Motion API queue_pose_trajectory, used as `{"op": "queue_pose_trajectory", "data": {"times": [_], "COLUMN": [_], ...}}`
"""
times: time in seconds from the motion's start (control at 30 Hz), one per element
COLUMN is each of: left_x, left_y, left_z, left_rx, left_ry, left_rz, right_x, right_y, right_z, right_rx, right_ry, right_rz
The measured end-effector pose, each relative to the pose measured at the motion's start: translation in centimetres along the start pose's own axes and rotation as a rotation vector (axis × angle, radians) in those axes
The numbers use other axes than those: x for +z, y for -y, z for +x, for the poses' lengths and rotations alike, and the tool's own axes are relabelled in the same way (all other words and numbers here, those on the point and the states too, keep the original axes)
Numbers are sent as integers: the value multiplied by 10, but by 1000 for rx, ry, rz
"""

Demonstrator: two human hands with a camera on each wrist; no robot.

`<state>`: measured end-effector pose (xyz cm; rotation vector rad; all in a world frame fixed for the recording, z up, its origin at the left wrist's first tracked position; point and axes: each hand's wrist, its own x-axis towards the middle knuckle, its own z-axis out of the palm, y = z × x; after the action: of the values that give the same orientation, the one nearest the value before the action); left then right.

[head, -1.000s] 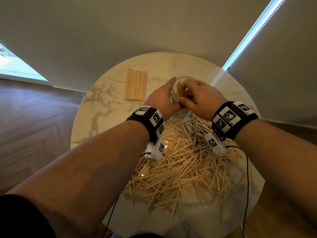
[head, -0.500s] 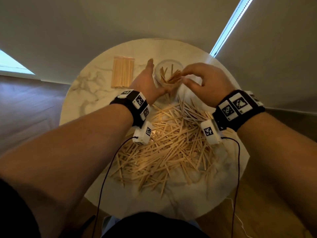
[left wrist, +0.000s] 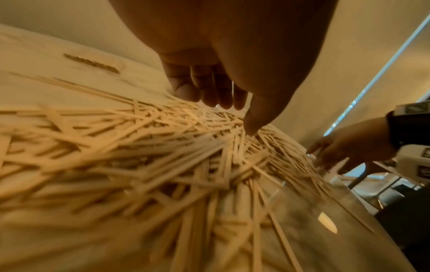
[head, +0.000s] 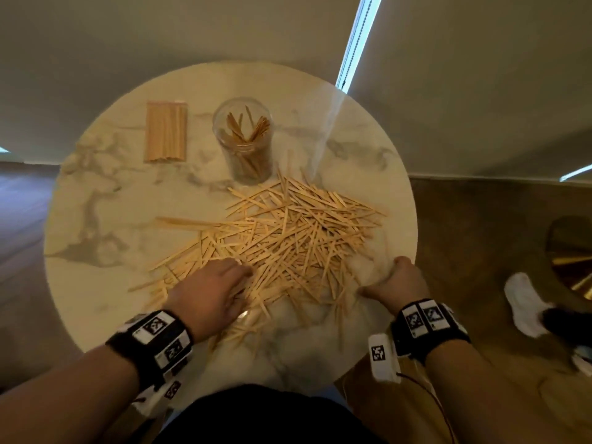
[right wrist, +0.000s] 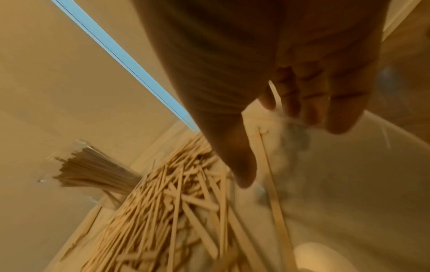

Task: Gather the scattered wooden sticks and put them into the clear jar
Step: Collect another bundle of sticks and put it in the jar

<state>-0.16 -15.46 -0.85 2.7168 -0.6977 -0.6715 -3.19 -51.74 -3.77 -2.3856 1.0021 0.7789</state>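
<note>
The clear jar (head: 243, 139) stands upright at the back of the round marble table (head: 96, 283), with several wooden sticks inside. It also shows at the left of the right wrist view, jar (right wrist: 69, 165). A wide pile of scattered sticks (head: 294, 232) covers the table's middle and right. My left hand (head: 243, 277) lies on the pile's near left part. Its fingers hang loosely and the thumb tip touches the sticks (left wrist: 139, 156); left hand (left wrist: 230, 116) holds nothing. My right hand (head: 384, 277) rests at the table's right rim with relaxed fingers and is empty, right hand (right wrist: 284, 152).
A neat wrapped bundle of sticks (head: 166, 134) lies left of the jar. The wall stands close behind the table. A white-socked foot (head: 525, 302) is on the floor to the right, beyond the rim.
Both hands have left the jar and pulled back toward me. The left hand has come down onto the pile. The right hand has moved to the table's right rim.
</note>
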Motion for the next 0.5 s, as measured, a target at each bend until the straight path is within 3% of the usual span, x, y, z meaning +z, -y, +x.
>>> {"op": "queue_pose_trajectory", "data": {"times": [0.13,0.3,0.4,0.5], "left_x": [21,24,22,25], "left_y": [-15,-28,-24,-17], "left_z": [-6,0,1,-5], "left_rx": [31,-22,-45,-76], "left_ry": [53,174,182,174], "left_rz": [62,96,104,97], "right_x": [24,43,41,38], "right_y": [19,50,51,32], "right_z": [-8,-10,-14,-27], "right_rx": [-145,-256,-264,-225], "right_ry": [-52,-27,-13,-5], "right_rz": [-21,143,220,141]}}
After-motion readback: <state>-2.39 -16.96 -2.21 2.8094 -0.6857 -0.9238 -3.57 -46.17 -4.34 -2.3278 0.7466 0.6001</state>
